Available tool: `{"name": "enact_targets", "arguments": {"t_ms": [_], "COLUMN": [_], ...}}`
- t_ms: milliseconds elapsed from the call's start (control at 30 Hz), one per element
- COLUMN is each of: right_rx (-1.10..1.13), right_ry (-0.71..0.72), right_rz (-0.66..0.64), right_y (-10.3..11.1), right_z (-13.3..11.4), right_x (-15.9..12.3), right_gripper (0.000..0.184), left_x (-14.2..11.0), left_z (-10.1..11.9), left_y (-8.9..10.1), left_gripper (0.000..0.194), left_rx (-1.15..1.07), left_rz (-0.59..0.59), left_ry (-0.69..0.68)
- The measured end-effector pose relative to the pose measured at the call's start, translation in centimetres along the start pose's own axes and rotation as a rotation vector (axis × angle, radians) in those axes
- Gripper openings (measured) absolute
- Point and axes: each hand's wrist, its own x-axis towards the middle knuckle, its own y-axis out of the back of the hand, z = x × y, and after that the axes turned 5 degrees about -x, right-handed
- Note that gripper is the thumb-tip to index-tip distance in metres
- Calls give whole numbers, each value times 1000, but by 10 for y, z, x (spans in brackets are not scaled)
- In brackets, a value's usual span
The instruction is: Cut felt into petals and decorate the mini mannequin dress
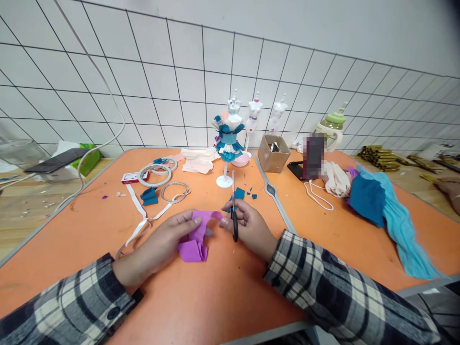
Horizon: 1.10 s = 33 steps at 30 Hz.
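Pinched in my left hand (pixel 172 235) is a folded strip of purple crepe paper (pixel 194 250), its lower end hanging near the tabletop. My right hand (pixel 249 225) grips black-handled scissors (pixel 235 223), blades pointing up and away from me. The thumb and index finger of that hand also reach the right end of the purple strip. Just beyond the scissors lie teal paper scraps (pixel 239 193). Behind them a small white mannequin (pixel 235 115) stands on a round base, wearing a ruffled teal and white paper dress.
Left on the orange table (pixel 151 306) are tape rolls (pixel 155 175), white ribbon (pixel 135 232) and a red box (pixel 130 178). Further back stand bare mannequins (pixel 254 115) and a cardboard box (pixel 273 153). To the right are a phone (pixel 314 155), blue crepe paper (pixel 398 225) and a bottle (pixel 332 125).
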Motion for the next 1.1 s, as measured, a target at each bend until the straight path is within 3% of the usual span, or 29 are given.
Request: {"name": "enact_targets", "arguments": {"t_ms": [100,200,300,500,1100], "right_rx": [-107,-128,-101,-91,-103], "right_ry": [-84,-170,-214,-204,-213], "right_rz": [-204,-470,-582,-543,-464], "right_y": [11,13,8,5,2], "right_z": [-4,-7,-6,-2,-3], "right_x": [3,0,-5,-8,-7], "right_gripper": [38,38,39,40,35], "left_x": [1,4,4,1,1], "left_z": [16,26,24,15,12], "left_y": [14,28,28,16,24], "left_gripper": [11,10,18,47,52], "left_rx": [-62,-52,-27,13,188], "left_rz": [104,83,71,56,14], "left_ry": [-129,-173,-146,-86,-113]}}
